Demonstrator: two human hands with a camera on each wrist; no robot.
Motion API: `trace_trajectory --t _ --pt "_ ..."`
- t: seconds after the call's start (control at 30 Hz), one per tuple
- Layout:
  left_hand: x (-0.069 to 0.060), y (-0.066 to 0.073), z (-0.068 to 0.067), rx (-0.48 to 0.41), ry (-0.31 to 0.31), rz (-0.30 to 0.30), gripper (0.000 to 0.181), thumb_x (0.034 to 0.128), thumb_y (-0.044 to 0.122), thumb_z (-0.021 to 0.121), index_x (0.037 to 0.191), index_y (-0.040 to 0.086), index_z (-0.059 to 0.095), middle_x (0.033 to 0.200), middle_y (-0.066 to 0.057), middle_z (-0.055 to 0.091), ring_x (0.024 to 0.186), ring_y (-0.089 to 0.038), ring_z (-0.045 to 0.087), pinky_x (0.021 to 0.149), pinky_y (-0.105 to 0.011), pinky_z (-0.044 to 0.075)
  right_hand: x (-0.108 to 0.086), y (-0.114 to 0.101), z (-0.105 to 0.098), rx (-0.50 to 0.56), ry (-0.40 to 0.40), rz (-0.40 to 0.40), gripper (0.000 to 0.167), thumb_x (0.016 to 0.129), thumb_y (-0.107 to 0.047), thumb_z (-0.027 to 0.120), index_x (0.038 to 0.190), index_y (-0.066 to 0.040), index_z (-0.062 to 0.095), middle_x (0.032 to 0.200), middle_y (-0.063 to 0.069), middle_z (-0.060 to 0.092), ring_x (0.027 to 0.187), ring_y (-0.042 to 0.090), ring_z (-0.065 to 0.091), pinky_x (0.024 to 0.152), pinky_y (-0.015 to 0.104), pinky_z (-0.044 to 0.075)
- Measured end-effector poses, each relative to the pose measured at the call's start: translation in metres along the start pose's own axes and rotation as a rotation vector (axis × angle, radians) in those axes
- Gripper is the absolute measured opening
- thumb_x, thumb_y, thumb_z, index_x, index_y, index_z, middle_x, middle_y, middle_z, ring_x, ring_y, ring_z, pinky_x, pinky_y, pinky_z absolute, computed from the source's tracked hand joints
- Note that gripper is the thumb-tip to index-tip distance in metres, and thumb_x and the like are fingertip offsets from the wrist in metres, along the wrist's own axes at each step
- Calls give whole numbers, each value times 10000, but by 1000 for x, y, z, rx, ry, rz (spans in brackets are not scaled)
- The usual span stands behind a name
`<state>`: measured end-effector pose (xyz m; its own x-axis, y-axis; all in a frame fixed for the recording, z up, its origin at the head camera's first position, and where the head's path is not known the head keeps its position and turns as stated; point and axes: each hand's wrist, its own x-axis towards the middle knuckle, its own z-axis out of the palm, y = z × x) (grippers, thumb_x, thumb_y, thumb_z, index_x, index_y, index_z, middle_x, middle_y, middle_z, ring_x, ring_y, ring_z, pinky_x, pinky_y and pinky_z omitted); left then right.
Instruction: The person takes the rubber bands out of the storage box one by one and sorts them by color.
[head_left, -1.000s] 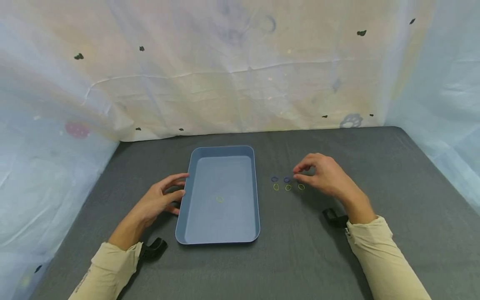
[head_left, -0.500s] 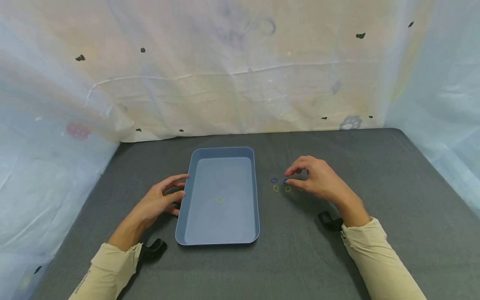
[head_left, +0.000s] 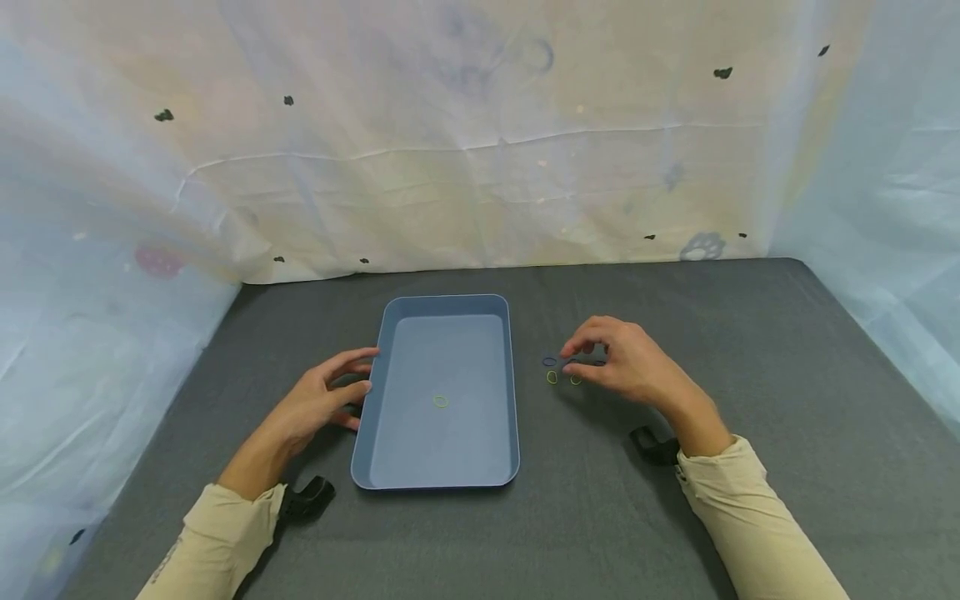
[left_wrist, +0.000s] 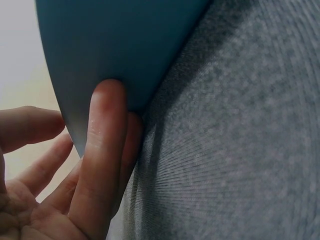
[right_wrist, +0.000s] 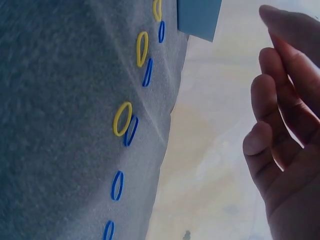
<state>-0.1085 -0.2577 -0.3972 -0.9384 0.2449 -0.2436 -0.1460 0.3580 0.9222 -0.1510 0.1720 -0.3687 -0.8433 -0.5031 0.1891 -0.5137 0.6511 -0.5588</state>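
Observation:
My left hand [head_left: 313, 402] rests against the left wall of a shallow blue-grey tray [head_left: 435, 454]; in the left wrist view its straight fingers [left_wrist: 106, 130] touch the outer side. One small yellow rubber band [head_left: 441, 402] lies inside the tray. To the right of it, my right hand [head_left: 628, 362] hovers over more bands, thumb and fingers apart, nothing visible between them. A blue band [head_left: 550, 362] and a yellow band [head_left: 552, 377] lie nearest the tray. The right wrist view has several blue bands [right_wrist: 113, 186] and yellow bands [right_wrist: 115, 122] in rows; the hand partly covers them in the head view.
Dark grey cloth [head_left: 480, 542] covers the table. A pale patterned sheet [head_left: 480, 192] hangs along the back edge, with bluish sheets [head_left: 900, 208] at both sides. Black straps [head_left: 309, 498] circle the wrists.
My right hand has moved left over the bands, towards the tray, hiding the right-hand yellow band and uncovering a blue one. The left hand and tray stay put.

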Motion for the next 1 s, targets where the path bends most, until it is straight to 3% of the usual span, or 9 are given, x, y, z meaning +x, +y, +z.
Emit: trace_trajectory --t 0.1,0.33,0.63,1.0 --pt "0 1 0 4 -1 0 587 1007 194 603 1538 142 358 1490 -266 393 1056 -297 645 689 -385 614 1 -1 1 10 -5 5 166 824 -176 825 972 -155 754 971 11 701 904 215 632 729 315 476" --pt "0 2 0 10 2 -2 582 1009 191 598 1538 143 358 1492 -269 384 1061 -300 641 689 -386 614 2 -6 3 42 -17 -12 181 818 -171 831 980 -170 748 979 -31 691 894 218 630 813 451 504" --pt "0 0 0 11 3 1 576 1012 189 591 1537 147 358 1498 -264 383 1076 -308 637 693 -389 613 4 -9 7 59 -38 -35 166 826 -193 826 974 -185 751 982 -79 685 925 213 623 800 437 502" --pt "0 0 -1 -3 -3 3 589 1009 199 599 1541 146 351 1504 -262 384 1061 -283 643 695 -386 613 10 -21 15 95 -65 -91 175 835 -178 816 993 -156 745 993 9 700 911 223 619 792 432 521"
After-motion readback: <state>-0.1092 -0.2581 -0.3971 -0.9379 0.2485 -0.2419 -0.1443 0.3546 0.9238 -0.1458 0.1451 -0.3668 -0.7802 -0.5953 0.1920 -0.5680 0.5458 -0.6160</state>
